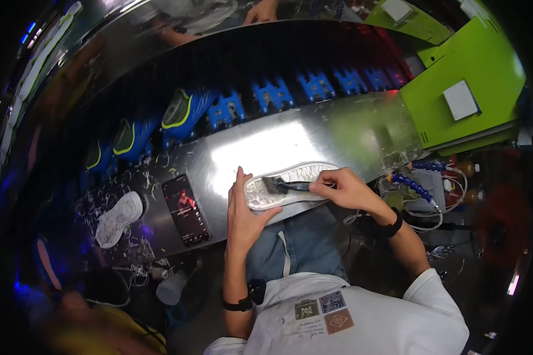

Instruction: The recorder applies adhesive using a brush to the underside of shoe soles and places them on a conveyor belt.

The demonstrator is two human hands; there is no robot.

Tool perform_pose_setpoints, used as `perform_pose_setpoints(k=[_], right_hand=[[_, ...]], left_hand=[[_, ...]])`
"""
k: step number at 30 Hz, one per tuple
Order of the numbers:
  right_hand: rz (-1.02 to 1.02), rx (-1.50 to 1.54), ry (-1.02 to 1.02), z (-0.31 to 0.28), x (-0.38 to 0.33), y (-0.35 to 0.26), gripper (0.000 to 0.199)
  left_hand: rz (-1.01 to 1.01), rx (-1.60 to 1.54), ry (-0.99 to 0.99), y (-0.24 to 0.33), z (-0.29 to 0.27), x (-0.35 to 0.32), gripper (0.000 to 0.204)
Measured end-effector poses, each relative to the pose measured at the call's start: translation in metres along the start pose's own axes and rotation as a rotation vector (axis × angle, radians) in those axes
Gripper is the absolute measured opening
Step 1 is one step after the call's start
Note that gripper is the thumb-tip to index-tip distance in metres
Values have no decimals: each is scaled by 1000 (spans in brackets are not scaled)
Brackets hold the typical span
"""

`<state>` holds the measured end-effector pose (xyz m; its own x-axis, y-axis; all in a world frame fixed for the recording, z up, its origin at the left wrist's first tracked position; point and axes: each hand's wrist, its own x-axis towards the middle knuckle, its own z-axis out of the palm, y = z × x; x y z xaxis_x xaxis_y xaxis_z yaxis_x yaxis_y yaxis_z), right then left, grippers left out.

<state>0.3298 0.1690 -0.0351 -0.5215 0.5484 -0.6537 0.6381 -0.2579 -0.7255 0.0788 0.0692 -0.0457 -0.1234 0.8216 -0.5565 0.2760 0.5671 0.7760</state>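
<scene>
A white shoe sole [297,174] lies on its long side across the metal bench in front of me, with its hollow inner face up. My left hand [244,207] grips its left end, the thumb along the near edge and the fingers at the far side. My right hand [346,188] pinches the dark handle of a flat brush [276,185]. The bristles rest inside the left half of the sole. My right fingers hide the handle's end.
The metal bench [219,139] carries a lit phone [185,210] and another white sole [119,219] amid scraps. Behind runs a conveyor with blue racks [272,94], some holding blue shoe uppers [180,112]. A green machine box [462,89] and blue jointed hoses [411,184] stand right.
</scene>
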Motion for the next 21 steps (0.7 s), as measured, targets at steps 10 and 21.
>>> perform_pose_setpoints(k=[10, 21], right_hand=[[-120, -586, 78, 29, 13, -27, 46], [39, -767, 163, -5, -40, 15, 43]], left_hand=[[68, 78, 120, -25, -4, -1, 112], [54, 120, 114, -32, -6, -3, 94]])
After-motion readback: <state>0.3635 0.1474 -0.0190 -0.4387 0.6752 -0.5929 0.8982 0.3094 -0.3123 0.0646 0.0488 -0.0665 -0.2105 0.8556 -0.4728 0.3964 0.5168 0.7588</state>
